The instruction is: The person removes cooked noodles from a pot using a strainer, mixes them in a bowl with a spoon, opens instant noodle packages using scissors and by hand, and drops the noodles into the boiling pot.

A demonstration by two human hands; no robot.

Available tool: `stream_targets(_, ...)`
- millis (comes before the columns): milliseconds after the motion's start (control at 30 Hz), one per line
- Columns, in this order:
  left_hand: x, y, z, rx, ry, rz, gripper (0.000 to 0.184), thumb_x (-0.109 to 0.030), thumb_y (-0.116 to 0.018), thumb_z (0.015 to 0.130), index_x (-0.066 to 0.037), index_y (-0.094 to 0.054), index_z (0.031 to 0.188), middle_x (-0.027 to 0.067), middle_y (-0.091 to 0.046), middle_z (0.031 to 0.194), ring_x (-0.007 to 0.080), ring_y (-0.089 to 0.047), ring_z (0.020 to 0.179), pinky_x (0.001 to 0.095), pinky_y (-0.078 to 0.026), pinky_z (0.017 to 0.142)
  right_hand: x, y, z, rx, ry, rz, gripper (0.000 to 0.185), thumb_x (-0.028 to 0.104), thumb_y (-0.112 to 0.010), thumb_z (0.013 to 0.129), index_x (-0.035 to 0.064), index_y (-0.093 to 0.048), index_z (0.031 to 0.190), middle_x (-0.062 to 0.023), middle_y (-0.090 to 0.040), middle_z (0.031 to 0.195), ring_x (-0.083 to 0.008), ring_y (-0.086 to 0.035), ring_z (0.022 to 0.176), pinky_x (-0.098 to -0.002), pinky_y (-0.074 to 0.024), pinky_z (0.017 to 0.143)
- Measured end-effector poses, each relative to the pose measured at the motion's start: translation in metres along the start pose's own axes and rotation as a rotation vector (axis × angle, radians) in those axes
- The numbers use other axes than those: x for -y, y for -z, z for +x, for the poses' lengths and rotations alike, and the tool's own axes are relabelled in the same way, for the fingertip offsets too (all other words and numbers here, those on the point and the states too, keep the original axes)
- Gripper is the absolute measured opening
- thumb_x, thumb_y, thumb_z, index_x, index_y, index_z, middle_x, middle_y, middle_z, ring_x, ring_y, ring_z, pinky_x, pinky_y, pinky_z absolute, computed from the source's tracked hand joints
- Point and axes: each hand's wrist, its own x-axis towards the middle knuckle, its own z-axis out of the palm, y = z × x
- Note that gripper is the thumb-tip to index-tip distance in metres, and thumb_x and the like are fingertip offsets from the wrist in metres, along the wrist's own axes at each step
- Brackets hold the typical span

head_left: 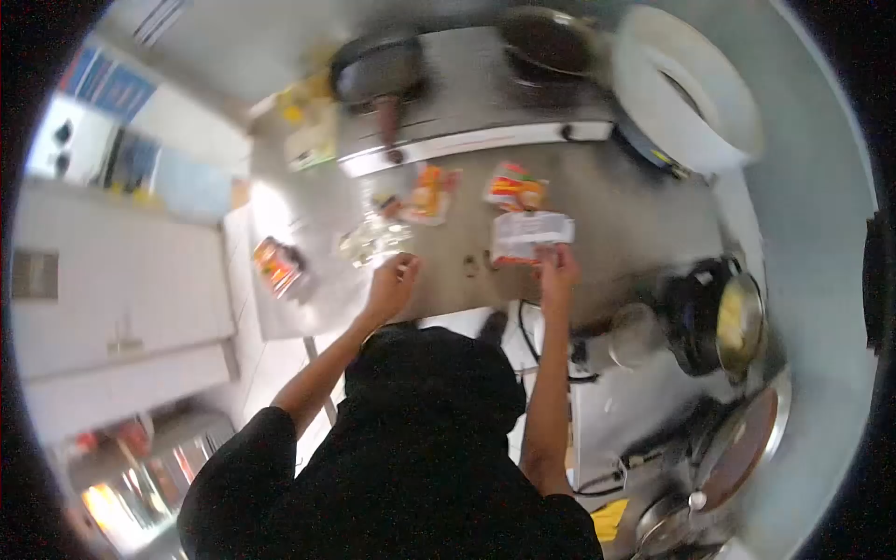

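Note:
My right hand (557, 269) grips the near edge of a white and red packet (534, 231) above the metal counter. Just beyond it lies a red and yellow food packet (516, 187). My left hand (394, 283) is closed, its fingertips curled together near some crumpled clear plastic (375, 238); whether it pinches anything is too blurred to tell. Behind the plastic, an orange and yellow packet (430, 194) rests beside a small dark piece (385, 203). Farther left sits a red and orange packet (278, 266).
A stove (485, 138) along the back carries a frying pan (378, 70) and a second dark pan (546, 45). A large white basin (689, 89) stands at the back right. Several pots and pans, including a pot with yellow contents (739, 322), line the right side. White cabinets (121, 271) are at left.

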Motion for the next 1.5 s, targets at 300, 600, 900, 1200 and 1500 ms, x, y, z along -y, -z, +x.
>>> stream_targets(300,0.201,0.235,-0.003,-0.383,0.143,0.72,0.116,-0.041,-0.088,0.055,-0.015,-0.021,0.146,0.026,-0.027,0.143,0.052,-0.028,0.128,0.0559,-0.04,0.095,-0.012,-0.115,-0.029,-0.409,0.075,0.065,0.029,0.017,-0.058,0.092,0.0036,-0.055,0.117,-0.0115,-0.057,0.11,-0.0204,-0.056,0.097,-0.0347,-0.0474,0.083)
stream_targets(600,0.168,0.291,0.0,-0.142,0.123,-0.306,0.053,-0.04,-0.064,0.086,-0.002,-0.057,0.122,0.0147,-0.065,0.104,0.024,-0.062,0.094,0.0353,-0.049,0.081,0.107,-0.337,-0.185,0.745,0.543,-0.307,0.027,0.019,-0.064,0.087,0.0047,-0.062,0.11,-0.0129,-0.062,0.108,-0.0263,-0.059,0.101,-0.0383,-0.0457,0.091)
stream_targets(900,0.123,0.252,-0.014,-0.015,0.371,-1.086,0.062,-0.05,-0.032,0.1,0.002,-0.057,0.121,0.0108,-0.064,0.111,0.0177,-0.057,0.105,0.0298,-0.04,0.096,0.123,-0.341,-0.225,0.344,0.574,-0.214,0.048,0.018,-0.074,0.077,0.0065,-0.055,0.12,-0.0153,-0.047,0.125,-0.0336,-0.05,0.112,-0.0407,-0.0449,0.09)
stream_targets(1200,0.034,0.264,-0.016,0.484,0.112,-0.077,0.047,-0.033,-0.079,0.075,0.005,-0.061,0.097,0.0197,-0.066,0.091,0.022,-0.065,0.082,0.0365,-0.049,0.07,0.115,-0.285,-0.231,0.459,0.841,-0.431,0.027,0.005,-0.067,0.078,0.002,-0.062,0.104,-0.0133,-0.059,0.1,-0.033,-0.058,0.092,-0.0415,-0.0496,0.078)
stream_targets(1500,0.046,0.185,-0.034,0.174,-0.074,-0.289,0.043,-0.021,-0.073,0.08,0.0,-0.054,0.112,0.0204,-0.065,0.091,0.0313,-0.068,0.077,0.039,-0.052,0.065,0.076,-0.242,-0.241,0.226,0.548,-0.32,0.014,0.012,-0.058,0.089,0.0004,-0.056,0.096,-0.0155,-0.059,0.086,-0.0345,-0.06,0.08,-0.0423,-0.049,0.07)
